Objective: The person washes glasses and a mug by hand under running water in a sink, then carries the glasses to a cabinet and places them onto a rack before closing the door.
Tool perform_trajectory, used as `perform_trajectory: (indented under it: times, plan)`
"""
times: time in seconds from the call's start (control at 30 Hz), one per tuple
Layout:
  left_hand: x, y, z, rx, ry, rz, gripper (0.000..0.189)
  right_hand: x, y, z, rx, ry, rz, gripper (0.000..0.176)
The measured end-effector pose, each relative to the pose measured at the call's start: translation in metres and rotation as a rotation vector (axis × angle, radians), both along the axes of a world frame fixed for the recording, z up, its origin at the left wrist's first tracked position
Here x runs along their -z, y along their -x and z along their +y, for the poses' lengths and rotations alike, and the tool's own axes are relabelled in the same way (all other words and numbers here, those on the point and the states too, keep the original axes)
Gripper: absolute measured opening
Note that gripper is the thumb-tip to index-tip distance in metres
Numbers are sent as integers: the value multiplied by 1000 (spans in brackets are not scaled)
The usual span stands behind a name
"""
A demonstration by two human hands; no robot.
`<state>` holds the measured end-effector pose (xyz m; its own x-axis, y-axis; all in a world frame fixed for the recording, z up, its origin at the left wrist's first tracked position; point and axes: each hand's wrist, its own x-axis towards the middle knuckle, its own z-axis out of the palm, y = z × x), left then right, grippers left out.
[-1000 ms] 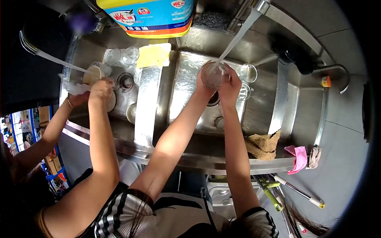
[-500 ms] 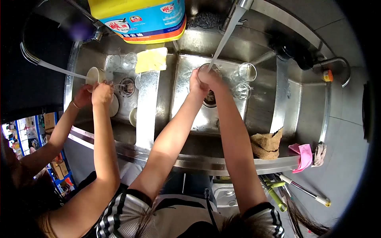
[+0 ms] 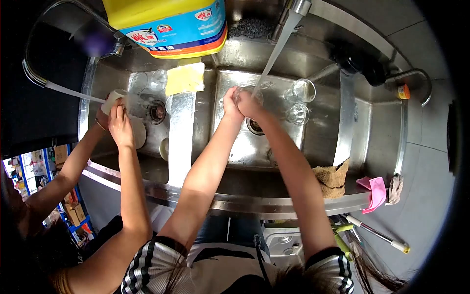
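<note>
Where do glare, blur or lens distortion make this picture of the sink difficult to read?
Head view: the fisheye lens bends the sink rim and blackens the corners; strong glare lies on the steel divider; the water stream is a soft blurred streak; the glass, gripped between the left hand and right hand, is nearly lost against the shiny basin.

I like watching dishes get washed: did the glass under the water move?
Yes. The glass held under the tap has shifted slightly left, away from the empty glasses standing in the right basin.
</note>
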<state>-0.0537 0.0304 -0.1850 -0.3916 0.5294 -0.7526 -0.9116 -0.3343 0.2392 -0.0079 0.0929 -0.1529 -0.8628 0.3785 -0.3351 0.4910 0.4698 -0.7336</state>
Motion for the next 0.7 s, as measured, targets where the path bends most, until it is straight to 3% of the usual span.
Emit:
perform_trajectory:
  times: [0.03,0.07,0.13,0.17,0.2,0.23,0.27,0.33,0.37,0.43,0.47,0.53,0.6,0.67,0.7]
  plan:
    - [-2,2,-4,-4,3,11,28,-4,-5,2,-162,-135,164,23]
    - [-4,3,-7,-7,7,21,26,-8,-8,2,-162,-128,166,23]
    - [-7,2,-7,13,87,70,29,-23,-17,9,-383,-72,-41,18]
    - [-9,2,-6,7,129,-50,32,-33,-21,16,-380,-83,-42,18]
    - [-10,0,-6,-4,170,-170,34,-44,-25,21,-278,94,65,16]
    - [-54,-7,-7,26,179,-140,40,-49,-30,22,-174,277,170,16]
    - [-52,-9,-7,23,178,-141,40,-48,-37,21,-176,276,169,16]
    - [-46,-12,-7,-170,-126,-184,41,-51,-52,19,61,41,588,45]
    - [-41,-13,-6,-146,-132,-101,41,-53,-56,14,58,38,586,45]
    - [-39,-16,2,-158,-161,-147,41,-59,-60,5,86,-286,504,83]
    - [-41,-18,4,-167,-181,-190,41,-63,-56,3,83,-287,504,83]
    - [-42,-21,5,-160,-197,-206,41,-67,-47,-1,226,301,550,109]
    - [-38,-22,3,-144,-200,-210,40,-58,-43,-1,278,186,613,108]
    - [-34,-21,-2,-117,-194,-201,40,-53,-41,0,210,255,367,111]
    - [-32,-20,-5,-99,-192,-203,40,-40,-35,1,128,148,512,108]
